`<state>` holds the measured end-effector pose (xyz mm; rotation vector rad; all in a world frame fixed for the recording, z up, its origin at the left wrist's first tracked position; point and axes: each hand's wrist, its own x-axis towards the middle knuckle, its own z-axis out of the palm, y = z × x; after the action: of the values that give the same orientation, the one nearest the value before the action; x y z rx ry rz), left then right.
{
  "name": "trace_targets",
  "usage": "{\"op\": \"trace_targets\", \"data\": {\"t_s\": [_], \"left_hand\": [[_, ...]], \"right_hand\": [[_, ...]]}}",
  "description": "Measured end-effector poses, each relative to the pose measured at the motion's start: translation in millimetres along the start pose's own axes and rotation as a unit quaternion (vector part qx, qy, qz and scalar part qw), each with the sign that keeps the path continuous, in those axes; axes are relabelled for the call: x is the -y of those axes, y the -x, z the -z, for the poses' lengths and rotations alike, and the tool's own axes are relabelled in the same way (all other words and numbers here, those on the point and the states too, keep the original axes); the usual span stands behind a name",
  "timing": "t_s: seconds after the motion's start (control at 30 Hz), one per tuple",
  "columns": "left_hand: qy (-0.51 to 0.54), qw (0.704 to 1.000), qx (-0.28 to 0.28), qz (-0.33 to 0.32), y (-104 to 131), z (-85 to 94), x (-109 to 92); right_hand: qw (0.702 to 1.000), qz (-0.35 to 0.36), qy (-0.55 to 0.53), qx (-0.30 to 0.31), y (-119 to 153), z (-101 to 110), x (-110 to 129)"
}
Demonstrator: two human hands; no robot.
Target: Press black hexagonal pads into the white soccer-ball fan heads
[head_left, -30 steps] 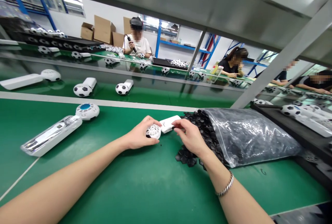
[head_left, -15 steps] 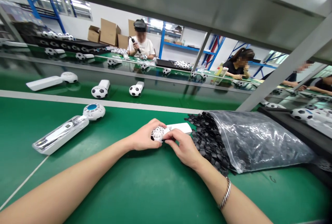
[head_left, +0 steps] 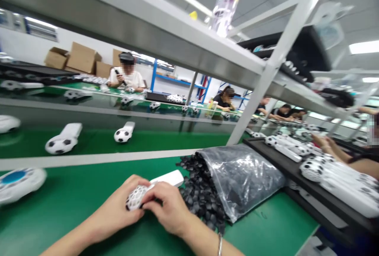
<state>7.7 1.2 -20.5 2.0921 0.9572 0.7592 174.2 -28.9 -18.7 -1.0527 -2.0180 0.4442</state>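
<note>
My left hand (head_left: 121, 204) is closed around the round, football-shaped head of a white handheld device (head_left: 137, 196), which looks like a small fan. The head shows an open white lattice, and its white handle points away to the upper right. Thumb and fingers of my right hand (head_left: 168, 204) pinch at the near right edge of the head. A bit of black shows at those fingertips, seemingly a small black plastic piece, mostly hidden by the fingers. Right beside my right hand, many loose black pieces (head_left: 201, 196) spill from a clear plastic bag (head_left: 242, 177).
A white device with a blue disc (head_left: 20, 183) lies at the left edge. Football-headed devices (head_left: 60, 141) sit on the green belt beyond the pale strip. To the right, a black tray (head_left: 284, 169) holds several finished-looking ones. A slanted metal post (head_left: 251, 110) rises behind the bag. Co-workers sit opposite and at right.
My view has swung to the right and tilted, so the scene sits further left and the tray shows more fully. Both hands keep their hold on the device.
</note>
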Motion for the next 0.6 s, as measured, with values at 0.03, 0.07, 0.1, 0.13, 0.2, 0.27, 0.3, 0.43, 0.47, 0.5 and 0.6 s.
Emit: {"op": "trace_targets", "data": {"t_s": [0.03,0.07,0.1,0.13,0.2,0.27,0.3,0.43,0.47,0.5,0.6], "left_hand": [[0.001,1.000,-0.012,-0.001,-1.3,-2.4,5.1],[0.000,1.000,-0.022,-0.005,-2.6,-4.8,10.2],[0.001,0.999,-0.034,-0.010,-3.7,-6.9,14.8],[0.001,0.999,-0.041,-0.014,-4.6,-8.7,18.8],[0.006,0.999,-0.042,-0.017,-5.8,-11.1,24.7],[0.020,0.999,-0.027,-0.020,-7.0,-11.9,28.5],[0.029,0.999,-0.018,-0.024,-7.9,-11.9,29.8],[0.042,0.999,-0.014,-0.031,-11.0,-9.7,27.7],[0.035,0.999,-0.019,-0.027,-10.6,-8.3,24.3],[0.027,0.999,-0.023,-0.022,-9.4,-6.7,19.5],[0.019,1.000,-0.020,-0.006,-4.6,-1.0,1.6]], "right_hand": [[1.000,0.002,0.013,0.004,-0.8,-0.7,-2.3],[1.000,0.004,0.022,0.009,-1.5,-1.3,-4.5],[0.999,0.006,0.028,0.014,-2.0,-1.9,-6.2],[0.999,0.008,0.031,0.018,-2.2,-2.4,-7.5],[0.999,0.006,0.034,0.018,-2.4,-3.8,-9.0],[0.999,-0.006,0.046,0.012,-2.9,-5.5,-10.3],[0.998,-0.016,0.057,0.009,-3.5,-6.2,-11.2],[0.995,-0.050,0.088,0.002,-7.2,-6.8,-15.3],[0.995,-0.050,0.086,0.000,-7.9,-6.1,-15.2],[0.996,-0.048,0.080,-0.003,-8.1,-5.2,-14.3],[0.998,-0.046,0.043,-0.020,-6.2,-1.1,-6.9]]}}
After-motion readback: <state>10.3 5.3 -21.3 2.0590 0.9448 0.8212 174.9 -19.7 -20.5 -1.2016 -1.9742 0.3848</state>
